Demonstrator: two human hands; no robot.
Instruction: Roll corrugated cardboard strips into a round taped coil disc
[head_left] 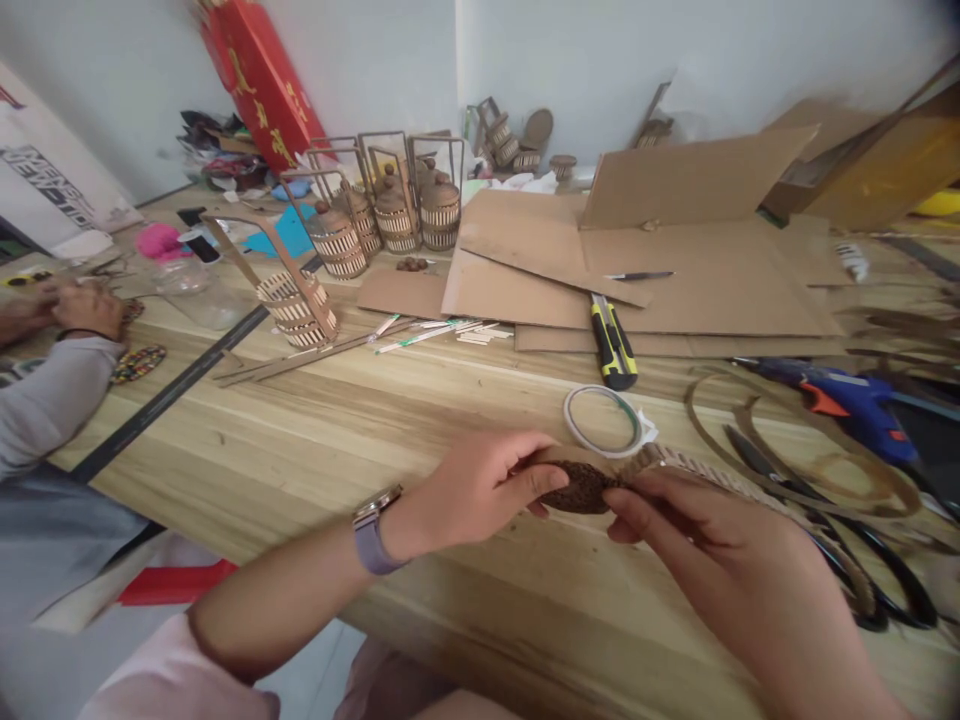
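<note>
My left hand (480, 490), a watch on its wrist, is closed with thumb and fingers on a small dark brown round disc (581, 488). From the right, my right hand (705, 540) pinches the disc's edge together with the near end of a ridged, slatted strip (679, 462). The strip runs off behind my right hand, which partly hides it. Just beyond the disc lies a roll of tape (604, 420), flat on the wooden table (420, 430).
A yellow-black utility knife (613, 345) rests against cardboard (712, 290). Black-handled scissors (862, 560), curled brown strips and a blue glue gun (855, 405) lie right. Several slatted baskets with tall handles (397, 215) stand behind. At left, another person's hands (82, 305) are over the table.
</note>
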